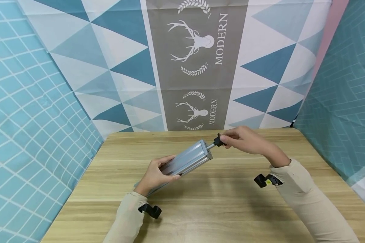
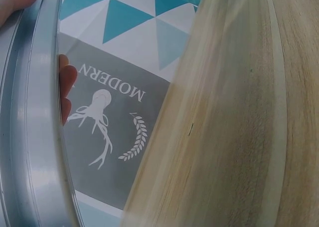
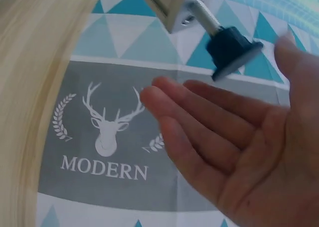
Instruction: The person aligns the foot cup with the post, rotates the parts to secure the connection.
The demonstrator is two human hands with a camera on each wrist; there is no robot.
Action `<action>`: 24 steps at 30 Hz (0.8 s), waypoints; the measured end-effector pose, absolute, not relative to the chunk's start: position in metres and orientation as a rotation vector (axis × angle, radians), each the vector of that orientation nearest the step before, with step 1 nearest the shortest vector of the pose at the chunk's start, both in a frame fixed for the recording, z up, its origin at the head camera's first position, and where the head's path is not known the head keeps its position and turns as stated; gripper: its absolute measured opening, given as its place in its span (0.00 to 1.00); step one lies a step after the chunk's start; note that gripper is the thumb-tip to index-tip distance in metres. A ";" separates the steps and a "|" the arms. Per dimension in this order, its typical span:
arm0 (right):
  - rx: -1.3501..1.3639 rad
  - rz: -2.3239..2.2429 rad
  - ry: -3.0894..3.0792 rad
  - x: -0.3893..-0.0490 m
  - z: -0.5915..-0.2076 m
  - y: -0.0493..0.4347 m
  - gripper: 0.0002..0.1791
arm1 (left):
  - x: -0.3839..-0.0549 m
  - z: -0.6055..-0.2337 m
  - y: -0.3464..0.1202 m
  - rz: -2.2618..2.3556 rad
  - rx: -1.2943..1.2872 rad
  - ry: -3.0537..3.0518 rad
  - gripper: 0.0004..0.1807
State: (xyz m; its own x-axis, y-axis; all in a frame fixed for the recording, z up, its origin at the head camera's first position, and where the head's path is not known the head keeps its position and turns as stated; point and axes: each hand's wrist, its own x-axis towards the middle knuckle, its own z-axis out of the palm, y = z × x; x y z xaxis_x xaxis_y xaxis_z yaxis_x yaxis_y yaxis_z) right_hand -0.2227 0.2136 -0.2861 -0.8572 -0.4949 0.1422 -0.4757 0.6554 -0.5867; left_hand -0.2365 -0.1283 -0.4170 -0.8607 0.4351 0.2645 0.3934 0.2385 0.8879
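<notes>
My left hand (image 1: 155, 174) grips a long silver aluminium profile (image 1: 187, 158) from its near end, holding it tilted above the table. In the left wrist view, fingertips (image 2: 67, 81) curl round the profile's far side. A black levelling foot (image 3: 230, 48) sticks out of the end plate on a threaded metal stud (image 3: 204, 16). Around that foot is my right hand (image 1: 247, 140), its fingers loosely bent and spread from the thumb. The right wrist view shows a gap between the fingers and the foot; whether the thumb touches it, I cannot tell.
Beneath the hands lies a wooden table (image 1: 219, 206). A patterned cloth (image 1: 197, 67) hangs behind its far edge, with blue cloths (image 1: 24, 118) at both sides. Black wrist mounts (image 1: 152, 211) stick out from both sleeves.
</notes>
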 end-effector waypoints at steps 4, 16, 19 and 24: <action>-0.911 -1.046 2.723 -0.220 -0.287 0.219 0.33 | -0.236 -0.417 -0.129 1.740 0.841 2.436 0.35; -0.816 -1.037 2.840 -0.221 -0.291 0.214 0.17 | -0.236 -0.416 -0.128 1.741 0.828 2.443 0.35; -0.716 -1.027 2.853 -0.221 -0.289 0.212 0.18 | -0.237 -0.416 -0.128 1.749 0.833 2.428 0.34; -0.716 -1.003 2.859 -0.220 -0.287 0.215 0.20 | -0.237 -0.416 -0.129 1.758 0.836 2.401 0.33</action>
